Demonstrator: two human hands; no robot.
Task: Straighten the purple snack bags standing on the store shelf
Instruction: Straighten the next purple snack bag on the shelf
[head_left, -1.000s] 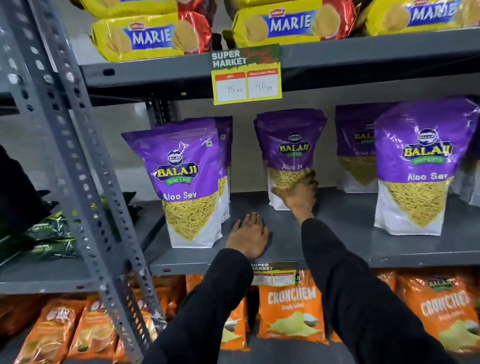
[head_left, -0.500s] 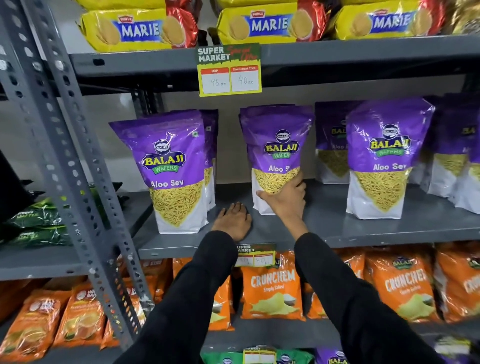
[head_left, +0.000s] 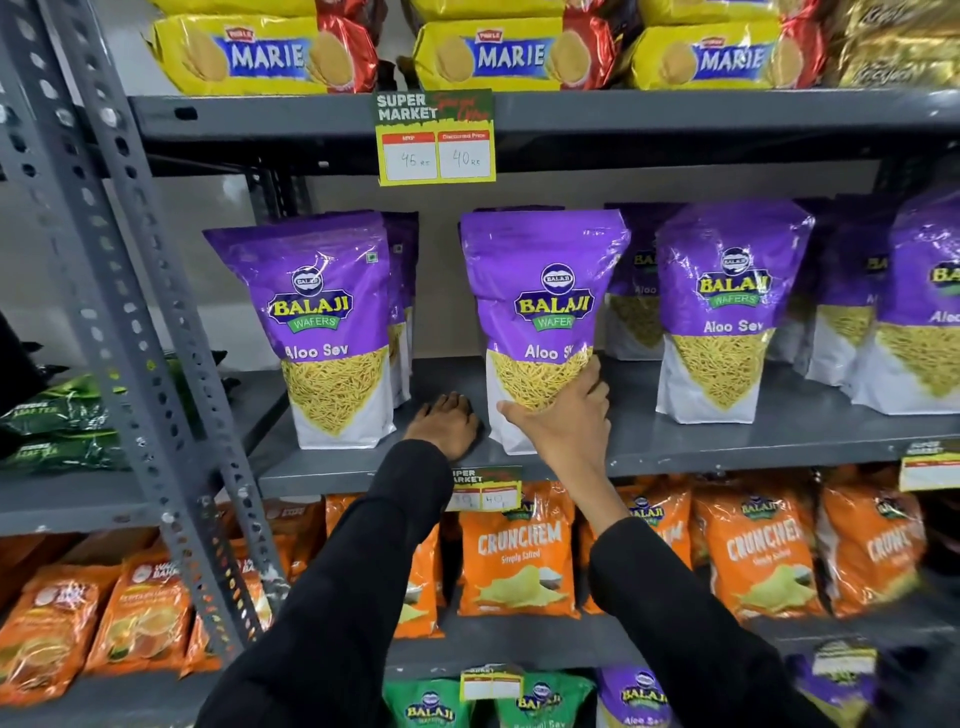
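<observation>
The right hand (head_left: 563, 415), gripping the middle purple bag (head_left: 540, 312), has pulled it forward to the shelf (head_left: 727, 441) front, level with its neighbours; the left hand (head_left: 444, 423) rests flat, empty.

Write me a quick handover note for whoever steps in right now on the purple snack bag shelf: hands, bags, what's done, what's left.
Right hand: gripping the lower front of the middle purple bag, which stands near the front edge of the grey shelf.
Left hand: palm down on the shelf, empty, between the middle bag and the left front bag.
Done: left front bag and right front bag stand upright, facing out.
Left: let go of the middle bag once it stands square, then check the rear bags and those at the far right, partly hidden or cut off.
</observation>
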